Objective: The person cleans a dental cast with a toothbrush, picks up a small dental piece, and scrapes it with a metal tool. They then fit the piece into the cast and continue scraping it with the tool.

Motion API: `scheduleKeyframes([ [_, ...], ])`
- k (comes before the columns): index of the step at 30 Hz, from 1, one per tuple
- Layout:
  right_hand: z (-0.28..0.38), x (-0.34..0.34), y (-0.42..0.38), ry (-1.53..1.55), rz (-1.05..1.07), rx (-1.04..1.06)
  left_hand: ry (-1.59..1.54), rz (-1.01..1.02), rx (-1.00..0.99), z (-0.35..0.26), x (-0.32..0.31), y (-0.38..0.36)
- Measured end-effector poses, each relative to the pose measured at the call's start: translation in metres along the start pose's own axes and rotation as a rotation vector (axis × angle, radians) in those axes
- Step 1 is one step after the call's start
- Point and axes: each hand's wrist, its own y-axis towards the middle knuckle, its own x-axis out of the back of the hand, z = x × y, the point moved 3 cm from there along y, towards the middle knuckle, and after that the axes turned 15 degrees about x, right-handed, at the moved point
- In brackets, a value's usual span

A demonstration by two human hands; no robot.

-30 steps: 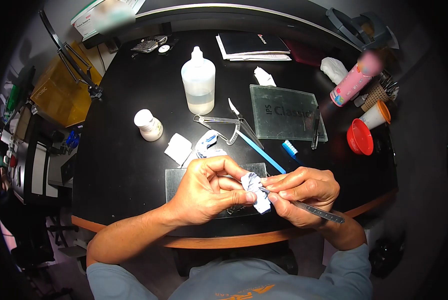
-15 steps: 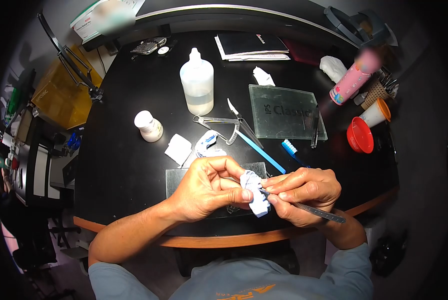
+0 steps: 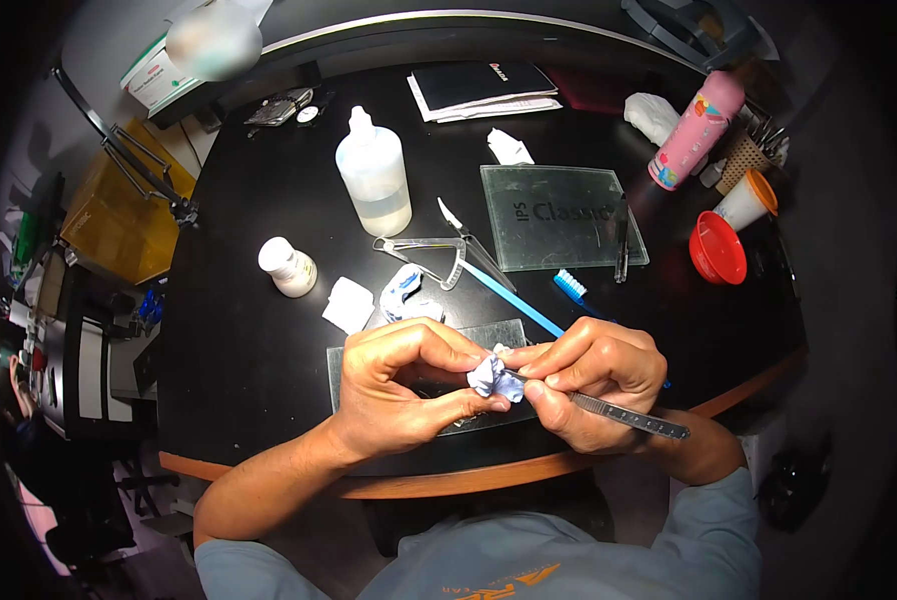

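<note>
My left hand (image 3: pixel 394 385) pinches a small bluish-white dental plaster cast (image 3: pixel 487 378) between thumb and fingertips. A scalpel (image 3: pixel 634 417) with a flat, ruler-marked metal handle is gripped like a pen in my right hand (image 3: pixel 604 385). Its working end meets the cast; the very tip is hard to make out. Under both hands lies a small glass plate (image 3: pixel 341 378). Just beyond them sit a second, horseshoe-shaped cast (image 3: pixel 399 292) with blue marks and a folded white cloth or tissue (image 3: pixel 349 305).
A metal caliper (image 3: pixel 458 268), a blue-handled tool (image 3: pixel 514 299) and a blue toothbrush (image 3: pixel 571 285) lie ahead. Farther off stand a squeeze bottle (image 3: pixel 374 165), a small white bottle (image 3: pixel 287 268), a glass slab (image 3: pixel 559 240), a red bowl (image 3: pixel 719 248) and a pink bottle (image 3: pixel 697 135).
The cast has been turned in my left fingers, so a different side shows. My hands stay close together with the scalpel against it. The view has shifted slightly.
</note>
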Motion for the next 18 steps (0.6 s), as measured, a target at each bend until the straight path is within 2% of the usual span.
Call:
scheduleKeyframes([
  [3, -0.002, 0.0009, -0.0021, -0.026, 0.026, 0.034, 0.104, -0.013, -0.023, -0.0028, -0.0014, -0.0002],
  [6, 0.0002, -0.0003, 0.0001, -0.056, 0.033, 0.061, 0.268, -0.057, -0.185, -0.0044, -0.0016, -0.0002],
  [9, 0.002, -0.0007, 0.0016, -0.073, 0.04, 0.073, 0.324, -0.102, -0.247, -0.0095, -0.0037, -0.0028],
  [18, 0.0026, 0.0008, 0.0002, -0.1, 0.068, 0.063, 0.407, -0.056, -0.283, -0.0096, -0.0032, -0.0045],
])
